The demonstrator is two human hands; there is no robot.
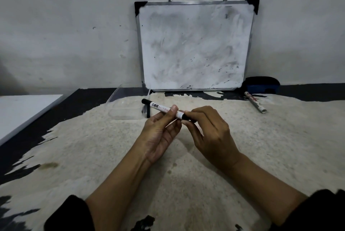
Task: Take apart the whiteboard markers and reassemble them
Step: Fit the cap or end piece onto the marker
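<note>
Black sleeves [72, 214], bare hands [160, 133]

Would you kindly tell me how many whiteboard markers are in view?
2: a black-capped white marker held between both hands, and a white marker lying on the table near the blue eraser. Others may be hidden.

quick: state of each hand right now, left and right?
Left hand: closed on the marker, gripping its white barrel.
Right hand: fingertips pinched on the same marker's black end, near the cap.
</note>
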